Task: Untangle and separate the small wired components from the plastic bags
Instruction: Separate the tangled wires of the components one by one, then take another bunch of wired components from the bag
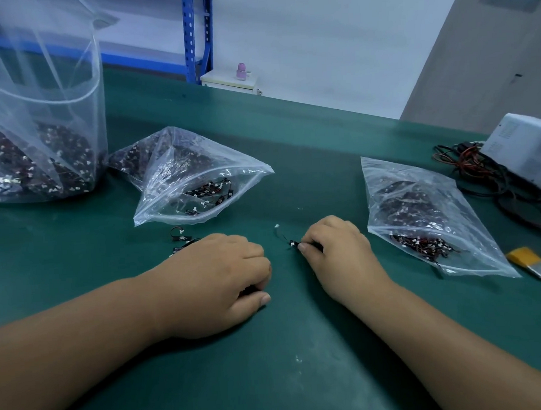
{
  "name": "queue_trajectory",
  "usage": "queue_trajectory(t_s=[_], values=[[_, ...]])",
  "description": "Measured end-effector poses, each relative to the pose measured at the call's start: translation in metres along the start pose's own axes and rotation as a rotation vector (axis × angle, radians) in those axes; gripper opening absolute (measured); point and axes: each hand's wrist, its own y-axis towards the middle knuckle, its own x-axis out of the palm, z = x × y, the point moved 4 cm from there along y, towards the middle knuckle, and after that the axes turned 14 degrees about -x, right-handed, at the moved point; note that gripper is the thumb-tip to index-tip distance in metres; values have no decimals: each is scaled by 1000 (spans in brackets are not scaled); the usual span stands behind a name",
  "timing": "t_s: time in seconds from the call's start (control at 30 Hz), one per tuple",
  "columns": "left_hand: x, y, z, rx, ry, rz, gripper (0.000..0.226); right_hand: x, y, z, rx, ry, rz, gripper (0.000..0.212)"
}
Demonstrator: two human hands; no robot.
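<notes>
The right hand (336, 248), just right of frame centre, pinches a small black component (293, 243) between thumb and fingertip, its other fingers curled in. From the pinch a thin wire (282, 234) runs up and left to a white plug (276, 226) on the green surface (300, 343). The long axis is therefore a diagonal, lower right to upper left, pointing into the gap between the hands. The left hand (222, 275) rests knuckles-up, lower left of the plug, with its fingers curled under. Something dark shows beneath them, but I cannot tell whether it holds a piece. To take the plug end it would likely reach up and right. Loose components (181, 239) lie at its upper left, below the middle bag (194, 183).
</notes>
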Motion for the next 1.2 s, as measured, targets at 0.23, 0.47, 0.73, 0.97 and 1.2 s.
queue_trajectory(t_s=[0.23,0.47,0.73,0.97,1.2], values=[[1,0,-1,-2,-8,5,21,-6,-9,-3,8,-93,10,18],[0,1,-2,-1,-11,11,21,-15,-23,13,7,-315,-119,25],[1,1,-1,6,-14,-6,27,-41,-49,54,138,-389,-188,20],[0,1,0,6,10,0,25,-77,-52,120,376,-282,-73,26],[-1,0,1,7,1,-6,26,-97,-29,136,355,-23,135,27]])
